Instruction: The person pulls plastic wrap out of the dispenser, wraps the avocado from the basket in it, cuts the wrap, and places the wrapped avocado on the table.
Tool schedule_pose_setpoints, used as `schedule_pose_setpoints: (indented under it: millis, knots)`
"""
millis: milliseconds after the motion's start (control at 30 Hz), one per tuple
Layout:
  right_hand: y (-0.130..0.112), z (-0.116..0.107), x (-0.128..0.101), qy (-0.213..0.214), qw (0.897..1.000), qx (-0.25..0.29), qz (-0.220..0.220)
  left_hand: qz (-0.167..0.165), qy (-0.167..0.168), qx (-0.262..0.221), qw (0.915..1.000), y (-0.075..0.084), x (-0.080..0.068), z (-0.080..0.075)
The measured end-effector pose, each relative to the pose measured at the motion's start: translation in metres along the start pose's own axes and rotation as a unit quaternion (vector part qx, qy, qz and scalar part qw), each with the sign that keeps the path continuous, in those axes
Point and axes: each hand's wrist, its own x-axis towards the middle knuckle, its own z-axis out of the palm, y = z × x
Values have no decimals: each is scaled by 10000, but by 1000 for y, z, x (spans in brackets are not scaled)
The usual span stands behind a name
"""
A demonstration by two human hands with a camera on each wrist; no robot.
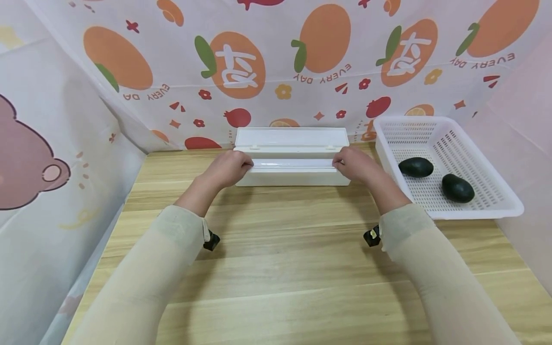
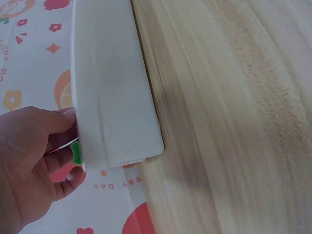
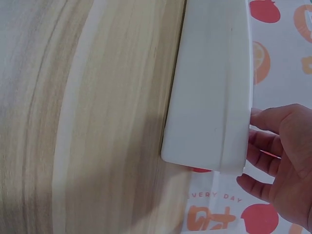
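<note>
A long white cling film box (image 1: 293,179) stands at the back of the wooden table, its lid (image 1: 292,136) raised. Inside the opening, a glossy strip of clear film (image 1: 293,163) stretches between both hands. At the left end, my left hand (image 1: 228,167) has curled fingers and pinches at the strip. My right hand (image 1: 354,163) does likewise at the right end. In the left wrist view, a small green piece (image 2: 76,152) shows between the fingers at the box's edge. The box wall hides the fingertips in both wrist views.
To the right, a white plastic basket (image 1: 478,211) holds two dark green avocado-like fruits (image 1: 416,167). A fruit-print cloth (image 1: 276,110) hangs close behind the box. Wooden tabletop (image 1: 284,268) lies between the forearms.
</note>
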Motion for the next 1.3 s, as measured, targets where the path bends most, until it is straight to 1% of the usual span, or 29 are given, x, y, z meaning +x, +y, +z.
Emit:
schedule_pose_setpoints:
  millis: [167, 433, 700, 933, 1000, 1100, 1300]
  knots:
    - [0, 1, 0, 84, 9999, 14, -62, -35, 52, -54, 10000, -1, 3, 1]
    - [1, 3, 0, 197, 9998, -9, -95, -333, 121, -182, 9992, -2, 6, 5]
    - [0, 1, 0, 504, 9987, -20, 111, -394, 529, -13, 9978, 0, 9, 5]
    - [-2, 0, -1, 732, 9968, 26, 333, -337, 813, 265, 9958, 5, 10, 4]
    - [-2, -1, -1, 771, 9962, 103, 386, -405, 832, 191, 9955, 6, 11, 2]
    - [-1, -2, 0, 854, 9952, 264, 405, -554, 808, -78, 9952, 7, 11, 0]
    - [1, -5, 1, 1079, 9926, 501, 254, -717, 758, -619, 9926, 6, 12, -4]
